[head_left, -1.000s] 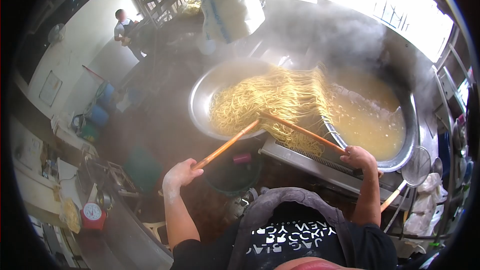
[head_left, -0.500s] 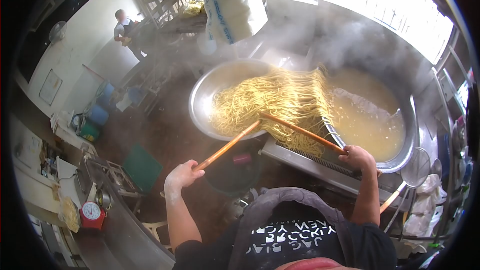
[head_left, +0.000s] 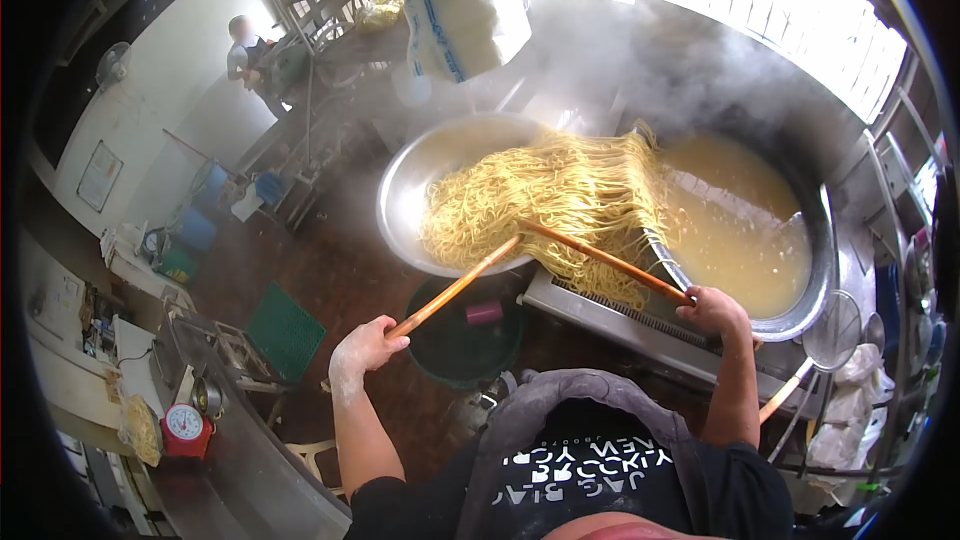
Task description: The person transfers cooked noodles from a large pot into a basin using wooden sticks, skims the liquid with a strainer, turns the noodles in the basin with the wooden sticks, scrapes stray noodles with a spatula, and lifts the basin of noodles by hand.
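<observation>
My left hand, whitened with what looks like flour, grips the near end of a long wooden stick. A second wooden stick is held in my right hand, beside the near rim of the vat. The far ends of the sticks meet at a big mass of yellow noodles. These noodles fill much of a wide metal bowl and drape rightward over the edge of a large vat of cloudy liquid. Where the stick tips run under the noodles is hidden.
Steam rises behind the vat. A long-handled strainer leans at the right. A dark green tub stands on the floor below the bowl. A red scale sits on the left counter. Another person stands far back left.
The steam around the bowl and the floor has thinned, and the view has shifted slightly. Both hands and sticks stay nearly in place, with the noodles still across the bowl and vat edge.
</observation>
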A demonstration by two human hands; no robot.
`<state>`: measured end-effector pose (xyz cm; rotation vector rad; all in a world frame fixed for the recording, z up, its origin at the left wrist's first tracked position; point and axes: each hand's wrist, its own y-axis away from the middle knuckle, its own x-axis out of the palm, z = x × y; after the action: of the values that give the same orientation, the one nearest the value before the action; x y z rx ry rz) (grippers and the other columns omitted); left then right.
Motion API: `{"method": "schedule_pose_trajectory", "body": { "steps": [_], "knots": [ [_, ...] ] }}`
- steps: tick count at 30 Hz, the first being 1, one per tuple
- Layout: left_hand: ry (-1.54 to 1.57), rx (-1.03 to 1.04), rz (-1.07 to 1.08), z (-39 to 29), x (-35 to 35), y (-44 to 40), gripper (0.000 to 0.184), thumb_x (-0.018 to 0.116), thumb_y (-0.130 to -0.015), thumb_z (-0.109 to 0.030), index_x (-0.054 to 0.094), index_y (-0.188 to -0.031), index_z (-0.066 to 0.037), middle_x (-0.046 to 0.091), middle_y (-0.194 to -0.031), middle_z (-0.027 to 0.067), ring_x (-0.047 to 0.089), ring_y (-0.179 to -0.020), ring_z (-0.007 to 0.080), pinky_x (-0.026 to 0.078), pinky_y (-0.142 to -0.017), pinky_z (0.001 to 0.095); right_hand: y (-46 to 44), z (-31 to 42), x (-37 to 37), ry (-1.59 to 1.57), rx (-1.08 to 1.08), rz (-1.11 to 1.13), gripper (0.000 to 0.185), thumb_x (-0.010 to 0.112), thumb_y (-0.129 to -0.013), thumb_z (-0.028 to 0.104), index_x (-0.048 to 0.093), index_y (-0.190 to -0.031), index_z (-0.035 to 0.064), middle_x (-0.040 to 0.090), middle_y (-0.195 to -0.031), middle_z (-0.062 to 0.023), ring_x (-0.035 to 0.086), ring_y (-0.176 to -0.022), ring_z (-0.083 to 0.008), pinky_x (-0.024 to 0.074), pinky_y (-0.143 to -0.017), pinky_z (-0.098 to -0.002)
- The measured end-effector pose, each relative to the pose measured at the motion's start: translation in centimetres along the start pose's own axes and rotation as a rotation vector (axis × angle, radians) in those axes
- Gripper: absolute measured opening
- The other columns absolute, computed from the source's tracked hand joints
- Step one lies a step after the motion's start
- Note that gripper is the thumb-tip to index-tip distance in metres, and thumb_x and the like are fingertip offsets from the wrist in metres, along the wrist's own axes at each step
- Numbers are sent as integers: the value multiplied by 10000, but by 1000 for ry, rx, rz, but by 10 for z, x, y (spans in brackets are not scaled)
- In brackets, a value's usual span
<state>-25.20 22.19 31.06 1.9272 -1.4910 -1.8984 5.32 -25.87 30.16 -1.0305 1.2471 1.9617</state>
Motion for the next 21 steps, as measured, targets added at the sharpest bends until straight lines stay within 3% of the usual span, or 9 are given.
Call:
{"method": "schedule_pose_trajectory", "body": {
  "steps": [12, 18, 21],
  "knots": [
    [1, 26, -10, 10, 8, -12, 577, 673, -896, -437, 541, -1331, -81, 678, -1172, 166, 648, -1086, 322, 495, -949, 419, -11, -13, 13, 13, -68, -19, 353, 719, -855, 335, 676, -1065, 55, 704, -985, -172, 666, -954, -336, 516, -839, -429],
    [-3, 31, -13, 10, 11, -12, 570, 672, -898, -436, 545, -1325, -81, 676, -1178, 167, 642, -1095, 329, 494, -949, 427, -14, -17, 18, 5, -62, -3, 356, 713, -857, 340, 674, -1076, 62, 705, -986, -169, 666, -960, -337, 517, -840, -432],
    [-13, 38, -15, 8, 11, -10, 566, 670, -900, -438, 546, -1320, -80, 678, -1169, 166, 644, -1087, 328, 495, -945, 428, -7, -7, 10, 29, -31, 56, 402, 701, -880, 318, 650, -1174, 49, 699, -1070, -173, 659, -1006, -332, 513, -881, -409]
  ]
}}
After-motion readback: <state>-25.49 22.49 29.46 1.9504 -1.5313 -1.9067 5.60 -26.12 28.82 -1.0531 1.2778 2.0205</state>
